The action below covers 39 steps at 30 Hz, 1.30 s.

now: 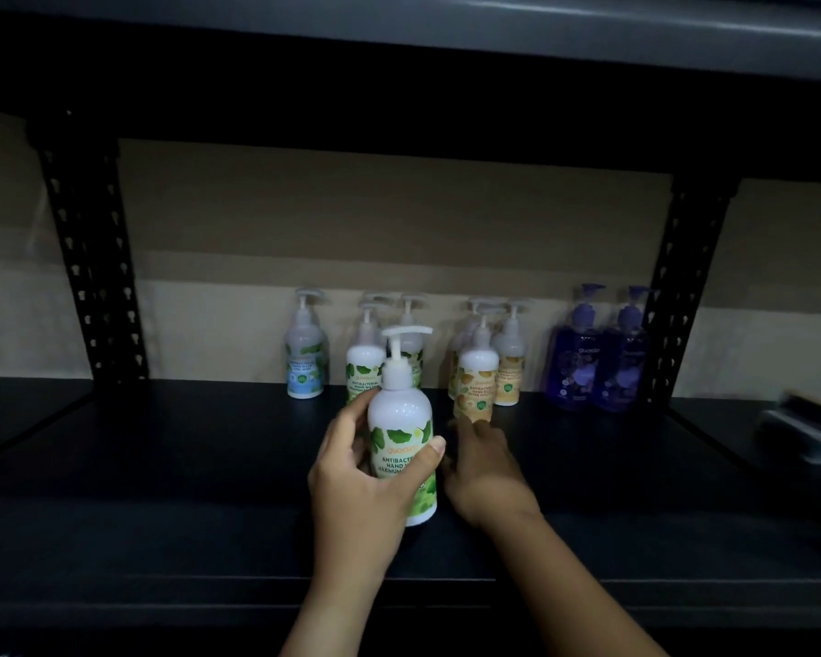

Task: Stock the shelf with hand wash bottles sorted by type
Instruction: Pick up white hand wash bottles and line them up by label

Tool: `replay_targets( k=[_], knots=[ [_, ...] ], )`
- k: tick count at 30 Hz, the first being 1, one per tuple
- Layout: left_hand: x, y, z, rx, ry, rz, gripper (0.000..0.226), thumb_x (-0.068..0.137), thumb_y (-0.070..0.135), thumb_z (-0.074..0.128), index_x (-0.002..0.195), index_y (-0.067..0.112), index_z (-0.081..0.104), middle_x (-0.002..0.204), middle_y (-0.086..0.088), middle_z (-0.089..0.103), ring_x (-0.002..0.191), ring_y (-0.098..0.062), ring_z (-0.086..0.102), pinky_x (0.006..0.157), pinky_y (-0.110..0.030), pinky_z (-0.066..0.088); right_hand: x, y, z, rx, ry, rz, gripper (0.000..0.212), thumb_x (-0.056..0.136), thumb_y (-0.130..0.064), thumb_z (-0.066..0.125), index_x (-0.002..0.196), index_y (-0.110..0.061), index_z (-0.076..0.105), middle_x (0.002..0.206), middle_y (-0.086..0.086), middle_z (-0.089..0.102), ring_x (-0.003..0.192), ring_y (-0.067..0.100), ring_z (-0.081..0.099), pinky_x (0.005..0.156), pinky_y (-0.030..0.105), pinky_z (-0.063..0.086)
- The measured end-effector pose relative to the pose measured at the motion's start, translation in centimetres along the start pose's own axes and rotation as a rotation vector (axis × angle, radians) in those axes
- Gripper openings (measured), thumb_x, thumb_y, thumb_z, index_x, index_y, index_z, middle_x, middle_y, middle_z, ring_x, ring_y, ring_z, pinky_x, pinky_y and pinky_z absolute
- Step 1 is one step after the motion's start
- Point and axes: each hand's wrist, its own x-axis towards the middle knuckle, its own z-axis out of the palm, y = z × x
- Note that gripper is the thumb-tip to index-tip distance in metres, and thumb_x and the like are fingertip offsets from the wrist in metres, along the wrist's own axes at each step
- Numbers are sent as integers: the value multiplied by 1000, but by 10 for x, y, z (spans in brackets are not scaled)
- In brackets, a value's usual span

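The left hand (351, 471) grips a green-leaf hand wash bottle (403, 429) upright, thumb across the label, low over the front of the dark shelf (162, 467). Just beside it, the right hand (487, 467) reaches forward with fingers extended, fingertips touching the base of the front orange-label bottle (476, 386). Farther back stand more green-label bottles (364, 367), a blue-label bottle (306, 358) to the left, and two purple bottles (598, 358) on the right.
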Motion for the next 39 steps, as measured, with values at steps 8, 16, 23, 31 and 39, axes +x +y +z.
replay_targets(
  k=[8,16,23,31,39],
  knots=[
    [0,-11,-11,127,-61,53,71,61,18,100,120,39,67,122,7,71,106,-12,73,92,-44,61,-10,1,0,-68,-43,-49,36,101,-38,48,130,-18,57,135,8,51,126,28,43,102,40,44],
    [-11,-8,-17,304,-84,113,89,56,44,96,135,44,54,131,18,56,121,-6,60,100,-40,55,-11,-1,-5,-51,-47,-28,36,100,-37,49,131,-20,58,138,7,50,129,26,42,102,38,44],
    [-14,-14,-16,429,-46,208,77,73,19,93,137,38,55,126,20,54,115,-5,62,95,-34,57,-12,-3,-7,-52,-34,-30,36,100,-38,49,130,-19,58,137,8,51,129,27,42,103,38,43],
    [47,-36,19,618,-123,167,82,76,13,90,146,21,49,135,-5,56,123,-27,59,101,-33,48,-8,-2,-3,-66,-12,-37,30,99,-39,50,119,-19,59,129,7,51,122,27,43,97,38,44],
    [89,-57,42,1061,-59,259,83,84,45,80,154,34,38,146,-5,40,132,-31,38,107,-42,34,-6,-1,-1,-83,5,-56,31,100,-39,47,122,-19,57,132,6,49,124,25,41,99,37,41]
  ],
)
